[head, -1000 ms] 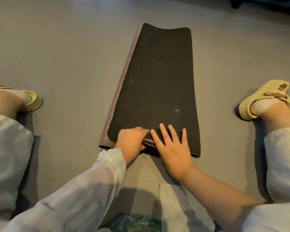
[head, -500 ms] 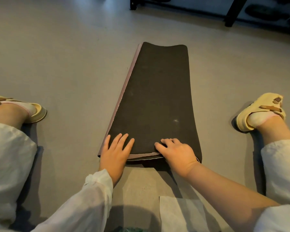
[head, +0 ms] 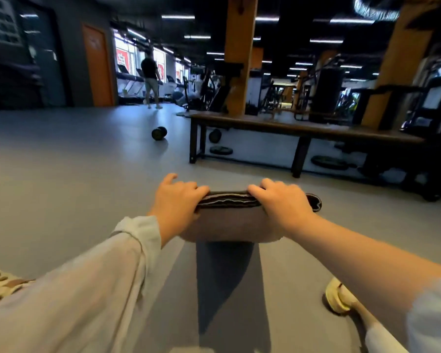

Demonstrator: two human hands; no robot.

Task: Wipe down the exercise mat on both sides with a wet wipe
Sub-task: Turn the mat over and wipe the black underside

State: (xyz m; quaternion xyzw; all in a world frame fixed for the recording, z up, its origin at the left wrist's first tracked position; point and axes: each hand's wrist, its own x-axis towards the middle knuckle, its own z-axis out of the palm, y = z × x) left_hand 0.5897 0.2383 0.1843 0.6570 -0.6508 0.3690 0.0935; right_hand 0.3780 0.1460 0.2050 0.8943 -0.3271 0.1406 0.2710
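Observation:
The exercise mat (head: 229,220) is folded into a thick bundle, dark on top with a mauve underside facing me. It is lifted off the grey floor and casts a shadow below. My left hand (head: 175,197) grips its left end with fingers curled over the top edge. At the bundle's right part my right hand (head: 281,200) grips the same way, and a short dark end of the mat sticks out past it. No wet wipe is clearly visible; a white patch (head: 191,350) shows at the bottom edge.
A long dark bench (head: 301,128) stands ahead on the right with weight plates (head: 220,150) under it. A dumbbell (head: 159,133) lies on the floor ahead. A person (head: 150,77) stands far off by the treadmills. My right foot (head: 337,296) is at lower right.
The mat lay flat on the floor with my hands at its near edge. Now it is bunched up and raised in both hands, and my view has swung up to the gym.

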